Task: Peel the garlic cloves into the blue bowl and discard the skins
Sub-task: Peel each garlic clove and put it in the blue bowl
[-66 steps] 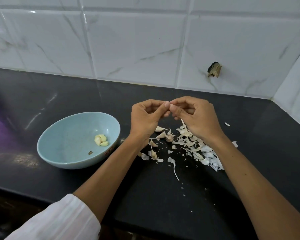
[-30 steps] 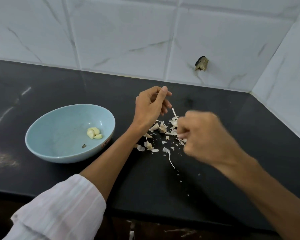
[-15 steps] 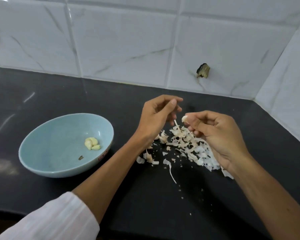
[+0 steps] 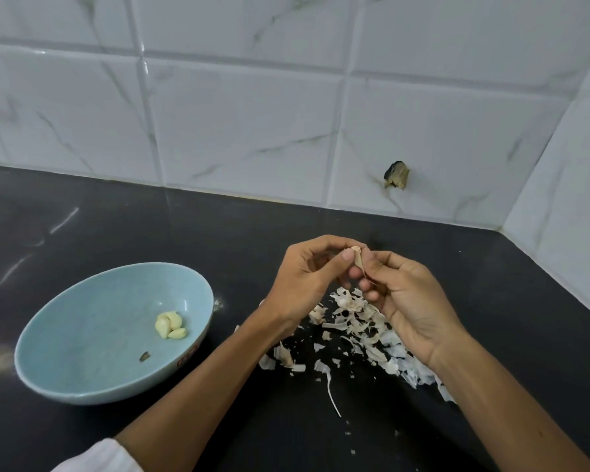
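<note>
Both hands, left hand (image 4: 302, 277) and right hand (image 4: 411, 301), pinch one garlic clove (image 4: 357, 256) with curled fingers above the skins (image 4: 361, 330); peeled cloves (image 4: 170, 324) lie in the blue bowl (image 4: 82, 335).

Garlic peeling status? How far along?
Done: a few peeled cloves lie in the blue bowl. In hand: left hand and right hand pinch one clove, skin partly on. Left: drop it in the bowl, then clear the skins heaped on the counter.
</note>
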Demonstrator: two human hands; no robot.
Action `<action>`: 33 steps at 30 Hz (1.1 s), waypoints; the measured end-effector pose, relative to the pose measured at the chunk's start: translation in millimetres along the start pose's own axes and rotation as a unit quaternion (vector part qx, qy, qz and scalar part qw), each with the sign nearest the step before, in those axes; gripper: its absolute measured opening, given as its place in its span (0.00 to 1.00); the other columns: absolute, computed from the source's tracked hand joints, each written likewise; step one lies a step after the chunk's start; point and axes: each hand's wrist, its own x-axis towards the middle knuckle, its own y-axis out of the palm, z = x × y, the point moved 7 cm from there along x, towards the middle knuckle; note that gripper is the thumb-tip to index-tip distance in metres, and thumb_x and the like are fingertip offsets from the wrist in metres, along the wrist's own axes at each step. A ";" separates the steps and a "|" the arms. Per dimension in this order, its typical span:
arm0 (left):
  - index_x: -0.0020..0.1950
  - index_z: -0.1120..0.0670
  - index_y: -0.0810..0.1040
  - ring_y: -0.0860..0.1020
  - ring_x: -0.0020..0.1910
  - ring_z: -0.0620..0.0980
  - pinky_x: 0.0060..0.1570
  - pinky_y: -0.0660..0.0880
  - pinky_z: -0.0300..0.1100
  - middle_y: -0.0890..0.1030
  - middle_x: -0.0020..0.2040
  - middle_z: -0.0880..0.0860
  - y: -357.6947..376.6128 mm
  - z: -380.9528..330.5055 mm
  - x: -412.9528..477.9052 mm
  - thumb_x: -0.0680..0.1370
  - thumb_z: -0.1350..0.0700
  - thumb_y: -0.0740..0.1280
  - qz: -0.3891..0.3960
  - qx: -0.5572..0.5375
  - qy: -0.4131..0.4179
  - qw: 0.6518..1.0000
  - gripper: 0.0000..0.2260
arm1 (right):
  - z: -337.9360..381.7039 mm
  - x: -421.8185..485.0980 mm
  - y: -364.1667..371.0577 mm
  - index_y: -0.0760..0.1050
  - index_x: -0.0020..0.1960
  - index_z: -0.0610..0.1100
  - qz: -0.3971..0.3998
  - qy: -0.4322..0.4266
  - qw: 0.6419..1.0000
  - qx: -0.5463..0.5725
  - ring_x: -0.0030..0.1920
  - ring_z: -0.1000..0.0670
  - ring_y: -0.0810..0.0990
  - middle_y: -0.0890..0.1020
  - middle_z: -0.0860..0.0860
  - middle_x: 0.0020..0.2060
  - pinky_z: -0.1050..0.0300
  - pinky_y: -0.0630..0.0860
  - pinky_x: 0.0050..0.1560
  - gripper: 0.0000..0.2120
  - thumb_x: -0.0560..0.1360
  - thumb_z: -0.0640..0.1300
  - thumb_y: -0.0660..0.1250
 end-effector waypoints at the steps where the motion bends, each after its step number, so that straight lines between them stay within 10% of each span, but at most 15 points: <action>1: 0.59 0.65 0.81 0.80 0.41 0.46 0.44 0.80 0.41 0.84 0.45 0.54 0.4 0.0 0.0 0.82 0.62 0.67 -0.002 0.001 -0.002 1.000 0.09 | 2.2 -0.8 -1.0 0.81 0.51 0.36 -0.009 -0.017 0.999 -0.037 0.35 0.55 0.78 0.84 0.47 0.37 0.65 0.77 0.36 0.10 0.77 0.43 0.70; 10: 0.56 0.64 0.81 0.81 0.38 0.45 0.45 0.81 0.40 0.84 0.42 0.51 1.7 0.7 1.6 0.80 0.63 0.69 -0.023 -0.010 -0.015 1.000 0.07 | 38.5 -14.4 0.8 0.84 0.56 0.46 -0.101 -0.377 0.844 -0.369 0.46 0.56 0.84 0.84 0.56 0.46 0.65 0.80 0.44 0.08 0.77 0.45 0.74; 23: 0.51 0.63 0.83 0.83 0.34 0.44 0.40 0.80 0.35 0.86 0.38 0.54 4.4 1.2 -4.5 0.71 0.59 0.73 -0.050 -0.093 -0.065 0.992 0.12 | 45.3 -32.7 3.9 0.85 0.49 0.40 -0.118 -0.507 0.766 -0.377 0.43 0.57 0.84 0.85 0.51 0.41 0.64 0.80 0.45 0.03 0.76 0.38 0.75; 33: 0.51 0.62 0.84 0.82 0.35 0.46 0.43 0.81 0.36 0.85 0.38 0.56 5.7 2.0 -5.9 0.75 0.63 0.72 -0.061 -0.105 -0.085 0.989 0.06 | 37.3 -17.4 4.2 0.80 0.45 0.40 -0.093 -0.464 0.779 -0.411 0.44 0.58 0.78 0.80 0.51 0.42 0.67 0.74 0.45 0.05 0.77 0.32 0.71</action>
